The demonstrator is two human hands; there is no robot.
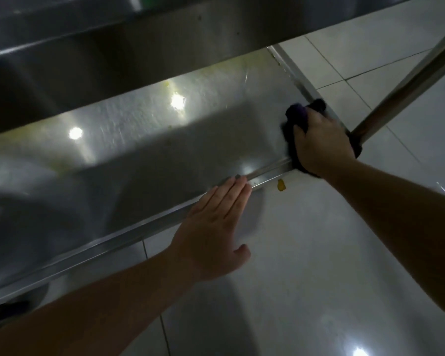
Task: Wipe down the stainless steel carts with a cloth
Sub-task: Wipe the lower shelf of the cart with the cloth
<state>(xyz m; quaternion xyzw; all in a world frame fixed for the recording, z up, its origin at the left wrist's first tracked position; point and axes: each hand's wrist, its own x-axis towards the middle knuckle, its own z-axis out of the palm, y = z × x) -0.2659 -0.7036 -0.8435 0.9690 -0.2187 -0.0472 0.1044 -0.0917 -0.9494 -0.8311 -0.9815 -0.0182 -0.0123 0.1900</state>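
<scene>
The person is bent low over the bottom shelf [165, 140] of a stainless steel cart, under the upper tier [93, 55] that cuts across the top of the view; the right hand [321, 142] is curled around a dark cloth [297, 115], purple showing in its folds, and presses it onto the shelf's near right corner, right beside the cart's upright leg [406, 83]; the left hand [216, 227] lies flat with its fingers straight and together, fingertips touching the shelf's raised front rim [113, 238], gripping nothing, seemingly to steady the cart.

As for progress, I'd judge the job only partly done; the middle of the shelf looks streaked, as though damp, yet yellowish smears [165, 86] remain toward the back, near the bright reflections of the ceiling lights, and another yellow tinge shows farther left; those still need a pass, as does the rim along the front; a small yellow scrap [281, 185] sits on the tiled floor [319, 265] just outside the rim; whether the upper tier has been wiped I cannot tell from here, and no other cart is in sight.
</scene>
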